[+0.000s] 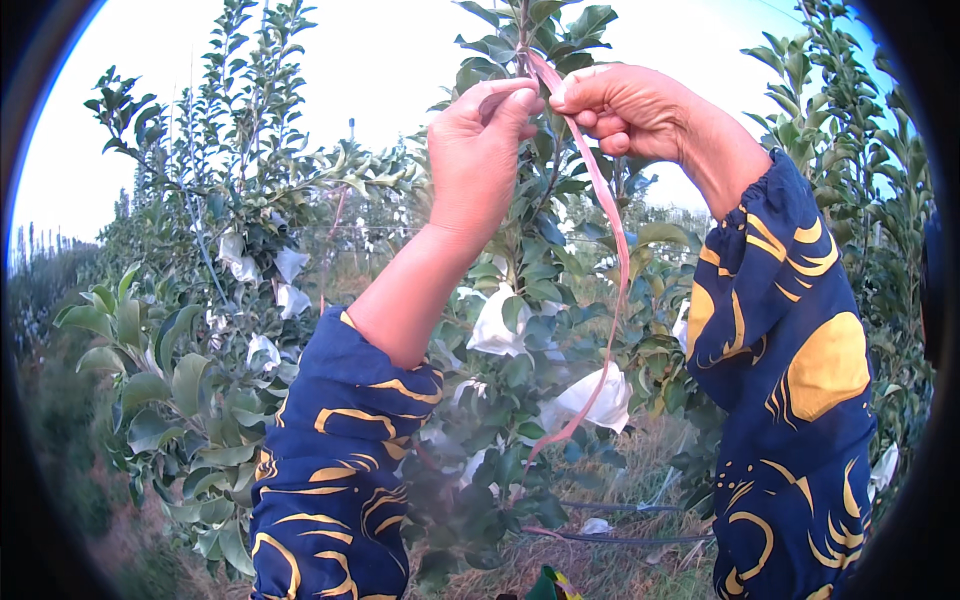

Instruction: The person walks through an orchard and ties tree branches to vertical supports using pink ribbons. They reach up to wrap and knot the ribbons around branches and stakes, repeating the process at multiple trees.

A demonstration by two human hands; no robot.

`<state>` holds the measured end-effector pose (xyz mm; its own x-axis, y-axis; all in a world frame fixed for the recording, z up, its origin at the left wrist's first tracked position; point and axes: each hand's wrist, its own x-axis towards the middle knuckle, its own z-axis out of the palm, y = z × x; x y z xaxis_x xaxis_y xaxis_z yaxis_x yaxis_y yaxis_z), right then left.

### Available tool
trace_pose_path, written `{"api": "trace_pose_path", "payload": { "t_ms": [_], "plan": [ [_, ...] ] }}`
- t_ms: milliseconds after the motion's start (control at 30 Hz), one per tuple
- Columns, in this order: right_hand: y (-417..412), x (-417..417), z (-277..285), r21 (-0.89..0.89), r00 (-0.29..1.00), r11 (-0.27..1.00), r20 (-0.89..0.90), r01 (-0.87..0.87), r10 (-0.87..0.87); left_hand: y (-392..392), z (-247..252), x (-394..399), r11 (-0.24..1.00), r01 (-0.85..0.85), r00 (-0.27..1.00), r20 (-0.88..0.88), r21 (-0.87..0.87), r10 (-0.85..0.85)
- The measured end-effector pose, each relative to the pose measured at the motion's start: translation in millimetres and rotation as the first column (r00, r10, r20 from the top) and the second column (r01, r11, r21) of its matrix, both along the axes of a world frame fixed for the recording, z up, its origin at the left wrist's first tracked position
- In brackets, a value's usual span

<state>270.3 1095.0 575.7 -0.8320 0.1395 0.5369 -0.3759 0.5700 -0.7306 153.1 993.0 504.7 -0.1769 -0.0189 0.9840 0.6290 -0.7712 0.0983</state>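
Observation:
Both my hands are raised at the upper stem of a leafy young tree (523,26). A long pink plastic ribbon (600,187) loops at the stem and hangs down in a curve past the lower branches. My right hand (630,109) pinches the ribbon between thumb and fingers, just below the stem. My left hand (484,142) is just to the left, its thumb and forefinger pressed together beside the ribbon's upper part. Whether a thin strand lies between those fingertips is hard to tell.
White bags (501,322) hang among the lower branches, with another white bag (600,397) below. Leafy trees stand left (187,382) and right (825,112). Dark hoses or pipes (630,538) run low across the dry grass, and thin wires cross behind the foliage.

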Motion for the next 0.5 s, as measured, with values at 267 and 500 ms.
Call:
{"api": "trace_pose_path", "payload": {
  "t_ms": [267,500],
  "plan": [
    [3,-19,-17,-0.232,0.962,0.934,-0.101,-0.272,0.255,15,-16,-5,0.794,-0.565,0.786,-0.145,0.226,0.601],
    [21,-26,-21,0.005,0.959,0.966,-0.113,-0.26,0.259,6,-24,9,0.864,0.489,0.836,0.349,-0.121,-0.424]
  ]
}}
